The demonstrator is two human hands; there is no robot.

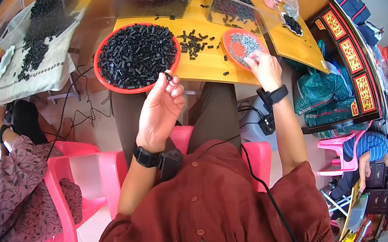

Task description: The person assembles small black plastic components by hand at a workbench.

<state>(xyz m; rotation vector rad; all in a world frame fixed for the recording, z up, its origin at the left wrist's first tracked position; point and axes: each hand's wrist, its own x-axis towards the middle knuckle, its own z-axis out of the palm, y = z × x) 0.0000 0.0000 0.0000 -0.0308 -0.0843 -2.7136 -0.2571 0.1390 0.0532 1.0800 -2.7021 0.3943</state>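
Note:
My left hand (159, 108) is closed, with thumb and forefinger pinching a small black plastic cylinder (168, 77) at the near right rim of a round red tray (99, 73). Black cylindrical pieces (138, 55) of the same sort fill that tray. Over the near right part of a smaller round red plate (226, 39), my right hand (264, 68) has its fingertips drawn together. Small silvery metal pieces (251, 42) lie on this plate; their exact kind is too small to tell. Whatever sits between the right fingertips is hidden.
Loose black pieces (193, 42) lie on the yellow table (197, 74) between tray and plate. Behind stand clear plastic bins (154, 4) of black parts. At left, a person in a patterned garment (15, 178) sits near a pink chair (81, 160). Cables (86, 103) trail on the floor.

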